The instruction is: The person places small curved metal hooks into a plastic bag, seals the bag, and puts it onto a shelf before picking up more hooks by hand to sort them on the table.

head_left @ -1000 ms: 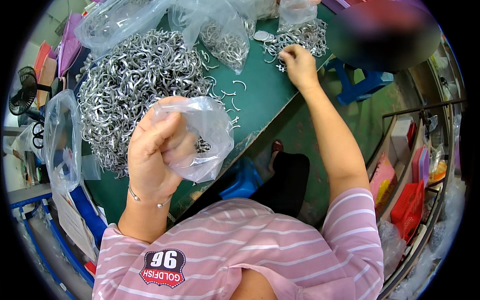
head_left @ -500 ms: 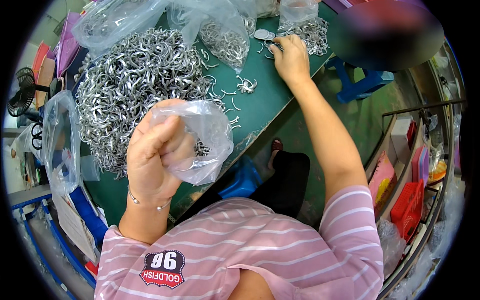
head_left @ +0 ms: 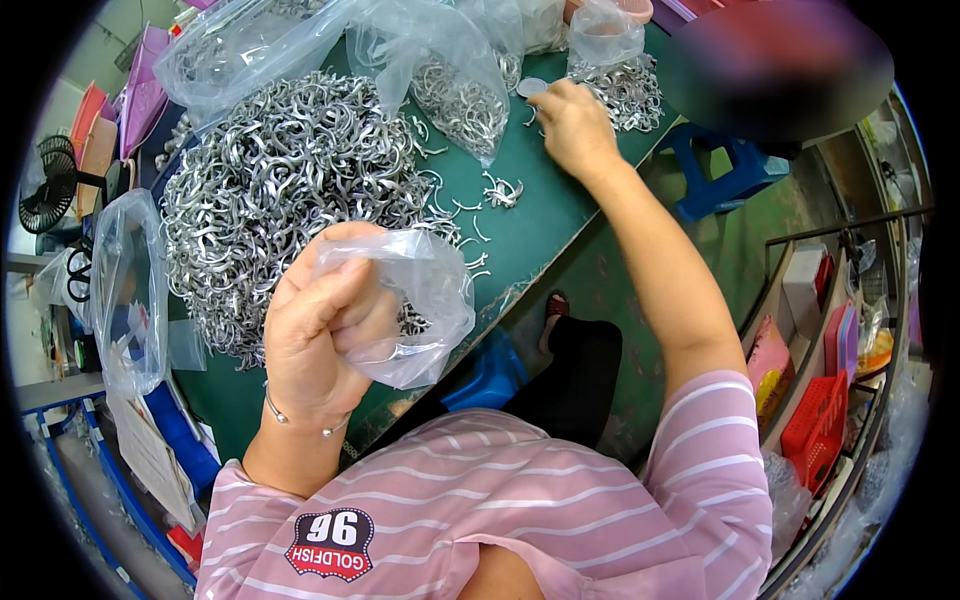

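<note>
My left hand [head_left: 318, 322] is closed on the gathered edge of a clear plastic bag [head_left: 432, 345], whose mouth hangs open over the table's near edge. At the far right of the table my right hand [head_left: 580, 128] reaches down with its fingers bent together. Its fingertips are beside a pale round disc [head_left: 531, 88]; what they hold, if anything, is hidden. A big heap of curved silver metal pieces [head_left: 290, 180] lies behind my left hand. Between the hands is a small cluster of the same pieces [head_left: 502, 192], with several loose ones around it.
Clear bags of metal pieces [head_left: 455, 100] stand along the back of the green table [head_left: 540, 225]. More pieces [head_left: 635, 95] lie beyond my right hand. A blue stool [head_left: 725, 175] and a blurred round shape [head_left: 780, 70] are at right, above shelves with a red basket [head_left: 815, 430].
My right fingers have shifted slightly left onto the discs, and fewer discs show now. The left hand still grips the bag. The whole view has moved a little.
</note>
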### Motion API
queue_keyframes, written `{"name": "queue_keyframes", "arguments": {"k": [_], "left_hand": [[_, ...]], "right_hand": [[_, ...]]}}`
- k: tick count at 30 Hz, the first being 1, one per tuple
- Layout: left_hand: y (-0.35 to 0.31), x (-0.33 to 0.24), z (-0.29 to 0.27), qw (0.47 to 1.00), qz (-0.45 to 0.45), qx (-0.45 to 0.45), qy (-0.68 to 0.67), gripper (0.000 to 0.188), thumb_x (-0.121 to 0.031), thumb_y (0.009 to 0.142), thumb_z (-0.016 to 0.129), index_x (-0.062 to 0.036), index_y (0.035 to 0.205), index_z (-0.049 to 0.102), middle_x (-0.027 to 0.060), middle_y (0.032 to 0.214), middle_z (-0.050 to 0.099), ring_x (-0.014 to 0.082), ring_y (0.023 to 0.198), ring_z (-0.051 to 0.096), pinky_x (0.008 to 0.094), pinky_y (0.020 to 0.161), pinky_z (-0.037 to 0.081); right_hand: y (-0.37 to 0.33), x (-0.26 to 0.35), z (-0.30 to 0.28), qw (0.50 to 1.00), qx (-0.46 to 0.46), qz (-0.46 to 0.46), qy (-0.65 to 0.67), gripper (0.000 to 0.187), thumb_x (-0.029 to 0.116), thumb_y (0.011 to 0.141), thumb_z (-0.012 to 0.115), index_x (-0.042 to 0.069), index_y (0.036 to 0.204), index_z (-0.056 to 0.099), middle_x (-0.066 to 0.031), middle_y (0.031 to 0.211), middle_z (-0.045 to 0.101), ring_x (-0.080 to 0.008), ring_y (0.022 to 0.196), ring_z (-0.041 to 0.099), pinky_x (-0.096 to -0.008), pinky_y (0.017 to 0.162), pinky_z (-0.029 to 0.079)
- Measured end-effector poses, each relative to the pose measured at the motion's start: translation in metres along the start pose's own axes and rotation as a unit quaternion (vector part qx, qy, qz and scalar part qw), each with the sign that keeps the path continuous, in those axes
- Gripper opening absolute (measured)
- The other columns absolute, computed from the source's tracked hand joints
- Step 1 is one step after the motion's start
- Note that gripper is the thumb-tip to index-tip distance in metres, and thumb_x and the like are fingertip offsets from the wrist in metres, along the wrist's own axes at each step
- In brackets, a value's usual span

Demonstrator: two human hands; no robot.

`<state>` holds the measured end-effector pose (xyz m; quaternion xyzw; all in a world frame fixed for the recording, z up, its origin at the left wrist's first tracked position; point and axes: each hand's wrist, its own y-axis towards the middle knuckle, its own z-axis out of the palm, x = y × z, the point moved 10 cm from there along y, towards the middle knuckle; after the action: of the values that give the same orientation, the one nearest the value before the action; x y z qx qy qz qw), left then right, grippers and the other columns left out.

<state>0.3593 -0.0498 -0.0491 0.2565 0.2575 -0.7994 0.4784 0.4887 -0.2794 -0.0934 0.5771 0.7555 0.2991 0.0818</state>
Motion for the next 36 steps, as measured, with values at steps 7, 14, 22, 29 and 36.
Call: {"name": "queue_keyframes", "arguments": {"k": [7,14,22,29,36], "left_hand": [[0.005,0.0,0.008,1.0,0.006,0.0,0.023,0.021,-0.007,0.086,0.046,0.0011,0.104,0.053,-0.0043,0.055,0.029,0.004,0.043,0.023,0.0197,0.039,0.016],[0.034,-0.001,0.028,0.999,-0.006,-0.026,0.032,0.013,-0.007,0.087,0.047,-0.0023,0.096,0.054,-0.0061,0.056,0.03,0.0034,0.043,0.023,0.0196,0.038,0.017],[0.155,0.002,0.075,0.997,-0.031,0.066,-0.029,0.017,-0.007,0.086,0.051,0.0034,0.099,0.053,0.0131,0.088,0.059,0.0268,0.082,0.06,0.0416,0.082,0.049],[0.26,0.028,0.077,0.993,0.049,-0.04,-0.104,0.022,-0.006,0.089,0.042,0.005,0.107,0.044,0.0144,0.104,0.051,0.025,0.093,0.052,0.0426,0.088,0.042],[0.249,0.048,0.047,0.981,0.029,-0.12,0.147,0.048,-0.009,0.09,0.041,0.0089,0.131,0.023,0.0234,0.134,0.028,0.0357,0.126,0.031,0.0446,0.105,0.028]], "right_hand": [[-0.044,0.047,0.006,0.999,0.019,-0.013,0.038,0.019,-0.002,0.069,0.051,-0.002,0.085,0.061,-0.0142,0.1,0.056,-0.0308,0.091,0.053,-0.0393,0.08,0.044],[-0.057,0.028,-0.029,0.993,-0.095,0.036,0.068,0.025,-0.002,0.069,0.051,0.0,0.092,0.06,-0.0138,0.101,0.059,-0.0306,0.096,0.054,-0.0423,0.087,0.039],[-0.066,0.021,-0.033,0.991,-0.07,0.096,0.054,0.022,0.001,0.07,0.055,0.007,0.09,0.06,-0.0084,0.092,0.058,-0.0263,0.09,0.054,-0.0459,0.082,0.036],[-0.07,-0.047,-0.033,0.963,-0.056,0.263,-0.018,0.016,0.023,0.074,0.065,0.008,0.078,0.065,-0.0105,0.082,0.061,-0.029,0.082,0.057,-0.044,0.069,0.042],[-0.066,-0.059,-0.021,0.953,0.012,0.303,-0.024,0.014,0.022,0.072,0.064,0.009,0.075,0.067,-0.0105,0.085,0.063,-0.0293,0.084,0.059,-0.0434,0.074,0.045]]}}
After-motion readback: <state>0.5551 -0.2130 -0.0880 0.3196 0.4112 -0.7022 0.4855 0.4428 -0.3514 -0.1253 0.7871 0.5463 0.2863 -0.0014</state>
